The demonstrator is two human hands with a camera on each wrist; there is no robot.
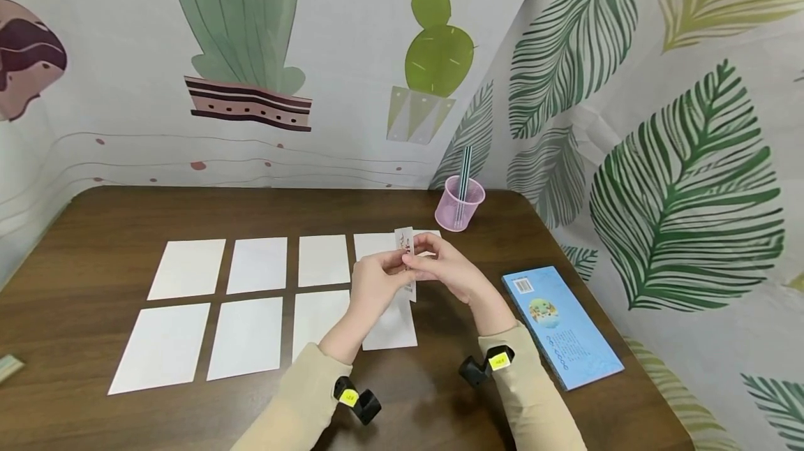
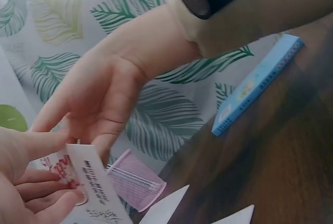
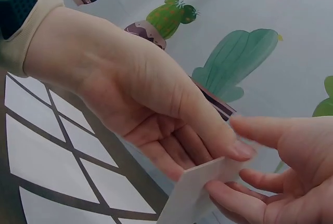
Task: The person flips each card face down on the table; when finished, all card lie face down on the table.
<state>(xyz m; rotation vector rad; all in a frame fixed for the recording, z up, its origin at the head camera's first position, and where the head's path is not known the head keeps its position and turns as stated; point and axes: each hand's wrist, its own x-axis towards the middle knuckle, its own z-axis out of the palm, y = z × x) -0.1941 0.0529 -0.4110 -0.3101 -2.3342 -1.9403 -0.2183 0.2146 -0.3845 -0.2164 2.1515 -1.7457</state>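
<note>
Over the right end of the paper rows, a narrow white card is held up between both hands. Red artwork and black handwriting-style text cover its face in the left wrist view, while the right wrist view shows a plain pale side. My left hand pinches the card from the left. From the other side, my right hand grips it with thumb and fingers. Both hands' fingertips come close together at the card, hiding its middle in the head view. White paper sheets lie below the hands.
Several white sheets lie in two rows on the brown table. Behind the hands stands a pink mesh cup holding striped sticks. A blue book lies at the right, and a small pale object at the left edge.
</note>
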